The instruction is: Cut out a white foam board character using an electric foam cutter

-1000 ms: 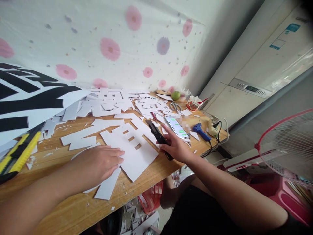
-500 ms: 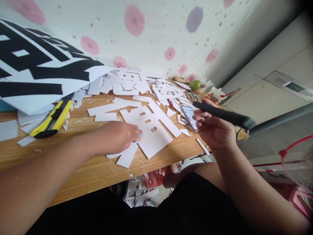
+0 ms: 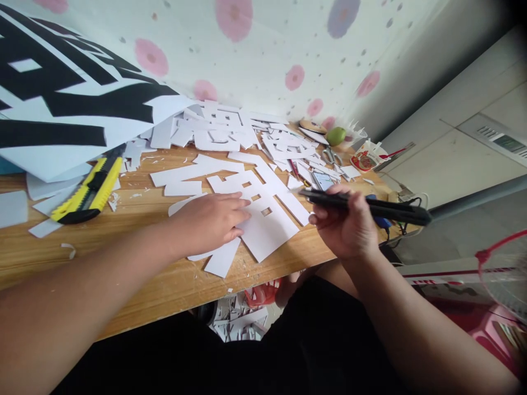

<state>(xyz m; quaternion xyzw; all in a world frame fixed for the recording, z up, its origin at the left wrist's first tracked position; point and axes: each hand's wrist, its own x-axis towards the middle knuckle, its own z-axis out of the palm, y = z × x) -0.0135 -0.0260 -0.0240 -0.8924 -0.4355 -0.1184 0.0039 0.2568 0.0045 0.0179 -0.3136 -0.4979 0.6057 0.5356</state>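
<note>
My left hand [image 3: 212,221] lies flat, fingers together, pressing on a large white cut-out foam sheet [image 3: 267,216] with small rectangular holes on the wooden table [image 3: 135,258]. My right hand [image 3: 348,227] is closed around a long black utility knife [image 3: 370,206], held level just right of the sheet, its tip pointing left toward the sheet's right edge. A phone [image 3: 323,180] lies on the table behind the knife.
A yellow-and-black cutter [image 3: 88,192] lies at the left. White offcuts [image 3: 230,134] pile up at the back beside a black-and-white printed sheet [image 3: 69,109]. Scissors [image 3: 331,156], a green fruit [image 3: 336,135] and a red cup [image 3: 364,160] sit far right. A fan [image 3: 502,269] stands lower right.
My right hand lifted the black knife off the table, turned it level and brought it down toward the sheet. My left hand stayed pressed on the sheet. The view tilted downward.
</note>
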